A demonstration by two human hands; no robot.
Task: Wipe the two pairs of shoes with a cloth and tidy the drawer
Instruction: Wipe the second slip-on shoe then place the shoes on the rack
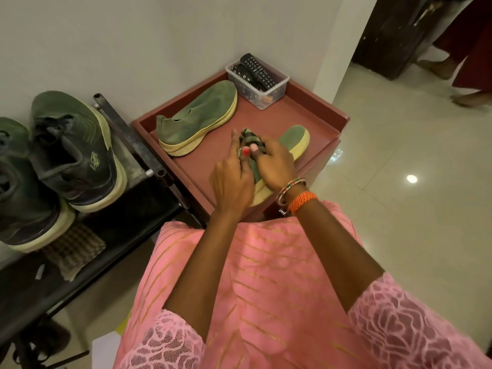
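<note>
Two green knit slip-on shoes with yellow soles lie on the maroon drawer unit top [314,113]. One slip-on shoe [197,118] rests at the back left. The other slip-on shoe [295,139] lies under my hands. My right hand [274,163] grips a striped green cloth [249,139] on that shoe. My left hand [231,179] pinches the cloth's edge, with the index finger straight. A pair of dark green sneakers [74,153] stands on the black rack to the left.
A clear plastic box [266,94] with a black remote [257,69] stands at the tray's back corner by the wall. A checked brown cloth [74,249] lies on the rack under the sneakers. A person's feet are on the tiled floor at top right.
</note>
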